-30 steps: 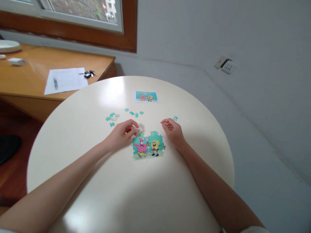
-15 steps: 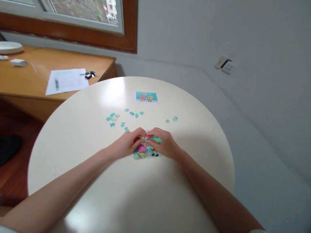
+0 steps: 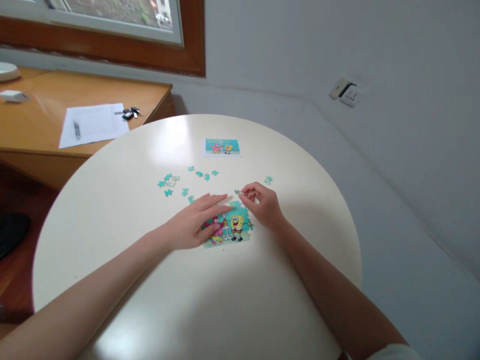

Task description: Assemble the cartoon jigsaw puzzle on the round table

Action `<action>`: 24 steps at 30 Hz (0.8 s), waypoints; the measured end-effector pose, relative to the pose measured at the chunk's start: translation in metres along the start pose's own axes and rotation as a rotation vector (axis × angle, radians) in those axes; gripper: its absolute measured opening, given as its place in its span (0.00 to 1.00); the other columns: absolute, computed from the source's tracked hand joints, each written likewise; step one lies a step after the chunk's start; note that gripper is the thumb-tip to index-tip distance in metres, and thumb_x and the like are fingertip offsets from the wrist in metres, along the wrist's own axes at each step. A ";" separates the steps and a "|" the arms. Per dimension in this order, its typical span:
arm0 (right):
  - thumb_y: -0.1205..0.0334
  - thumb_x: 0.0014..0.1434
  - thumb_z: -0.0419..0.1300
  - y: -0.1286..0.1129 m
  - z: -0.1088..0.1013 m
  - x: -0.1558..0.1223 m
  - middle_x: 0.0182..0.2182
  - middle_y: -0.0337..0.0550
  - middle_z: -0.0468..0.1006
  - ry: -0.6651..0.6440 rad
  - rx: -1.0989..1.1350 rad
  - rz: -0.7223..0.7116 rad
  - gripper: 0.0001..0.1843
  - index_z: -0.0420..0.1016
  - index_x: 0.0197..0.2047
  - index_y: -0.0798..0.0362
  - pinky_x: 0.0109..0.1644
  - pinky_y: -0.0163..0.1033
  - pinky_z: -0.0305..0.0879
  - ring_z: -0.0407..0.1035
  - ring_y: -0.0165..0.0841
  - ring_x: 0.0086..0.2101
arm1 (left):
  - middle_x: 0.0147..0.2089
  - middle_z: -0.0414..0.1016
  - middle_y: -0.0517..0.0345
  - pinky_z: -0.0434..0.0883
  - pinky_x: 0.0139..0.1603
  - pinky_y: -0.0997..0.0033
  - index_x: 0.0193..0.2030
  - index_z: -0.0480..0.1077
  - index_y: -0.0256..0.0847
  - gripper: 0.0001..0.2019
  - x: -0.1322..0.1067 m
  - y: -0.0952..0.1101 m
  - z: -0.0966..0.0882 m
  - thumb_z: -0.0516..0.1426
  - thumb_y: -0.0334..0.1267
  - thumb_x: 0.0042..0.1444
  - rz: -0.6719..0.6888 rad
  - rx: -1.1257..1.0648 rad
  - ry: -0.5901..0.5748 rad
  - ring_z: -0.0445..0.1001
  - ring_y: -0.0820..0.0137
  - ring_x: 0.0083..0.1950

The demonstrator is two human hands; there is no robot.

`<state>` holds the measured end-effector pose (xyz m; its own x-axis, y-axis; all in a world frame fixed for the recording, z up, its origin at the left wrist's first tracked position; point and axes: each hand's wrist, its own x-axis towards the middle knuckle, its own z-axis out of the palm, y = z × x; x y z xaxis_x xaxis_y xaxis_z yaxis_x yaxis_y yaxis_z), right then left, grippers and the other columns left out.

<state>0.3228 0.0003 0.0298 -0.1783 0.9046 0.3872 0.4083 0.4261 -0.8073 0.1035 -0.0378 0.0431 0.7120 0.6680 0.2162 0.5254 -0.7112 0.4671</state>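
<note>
A partly assembled jigsaw puzzle (image 3: 240, 210) with cartoon figures lies on the round table. My left hand (image 3: 195, 222) rests over its left side, fingers stretched out and apart, covering part of the pink figure. Just above the puzzle's upper right edge, my right hand (image 3: 260, 202) pinches a small greenish puzzle piece (image 3: 237, 192) between thumb and forefinger. Several loose teal pieces (image 3: 168, 192) are scattered to the upper left of my left hand. Beyond my right hand sits another small group of puzzle pieces (image 3: 268, 180).
A picture card (image 3: 222, 147) showing the cartoon lies toward the far side of the white round table (image 3: 168, 300). On the wooden desk (image 3: 45, 90) at left are a paper sheet (image 3: 93, 125) and keys (image 3: 129, 113). A wall with sockets (image 3: 351, 95) borders the right.
My hands, together over the puzzle before, have separated. The left has opened flat over the puzzle's left side; the right has shifted up and right with a piece at its fingertips.
</note>
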 end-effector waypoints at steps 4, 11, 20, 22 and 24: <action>0.57 0.49 0.60 0.010 -0.004 0.005 0.21 0.37 0.72 0.107 0.055 0.103 0.08 0.69 0.29 0.53 0.28 0.33 0.64 0.66 0.27 0.23 | 0.69 0.51 0.45 0.51 0.66 0.45 0.64 0.58 0.45 0.23 -0.003 0.000 0.007 0.47 0.40 0.63 0.101 0.104 -0.181 0.50 0.56 0.70; 0.55 0.48 0.61 0.010 -0.003 0.004 0.21 0.37 0.72 0.112 0.090 0.133 0.10 0.69 0.29 0.53 0.29 0.34 0.65 0.67 0.28 0.24 | 0.65 0.57 0.41 0.60 0.60 0.49 0.62 0.62 0.47 0.23 -0.005 0.012 0.004 0.48 0.49 0.62 0.091 0.276 -0.185 0.60 0.52 0.63; 0.50 0.47 0.63 0.013 -0.004 0.007 0.22 0.39 0.73 0.067 0.162 0.214 0.15 0.69 0.27 0.53 0.29 0.34 0.65 0.68 0.28 0.24 | 0.47 0.69 0.43 0.67 0.45 0.56 0.61 0.63 0.46 0.21 -0.004 0.043 0.004 0.46 0.44 0.63 -0.140 0.518 -0.236 0.70 0.56 0.46; 0.49 0.46 0.63 0.012 -0.004 0.007 0.21 0.39 0.73 0.033 0.168 0.233 0.15 0.70 0.27 0.53 0.29 0.34 0.65 0.67 0.28 0.24 | 0.45 0.70 0.43 0.66 0.44 0.57 0.60 0.65 0.43 0.21 -0.002 0.049 0.002 0.48 0.43 0.62 -0.204 0.547 -0.269 0.71 0.56 0.44; 0.49 0.46 0.63 0.009 -0.004 0.006 0.21 0.39 0.73 -0.017 0.165 0.243 0.16 0.70 0.27 0.54 0.28 0.34 0.64 0.67 0.28 0.23 | 0.44 0.70 0.44 0.66 0.44 0.58 0.59 0.65 0.42 0.20 0.000 0.052 0.001 0.50 0.42 0.61 -0.236 0.556 -0.280 0.71 0.57 0.44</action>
<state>0.3294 0.0099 0.0265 -0.1085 0.9799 0.1675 0.2903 0.1924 -0.9374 0.1312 -0.0752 0.0668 0.6035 0.7906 -0.1035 0.7904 -0.6103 -0.0538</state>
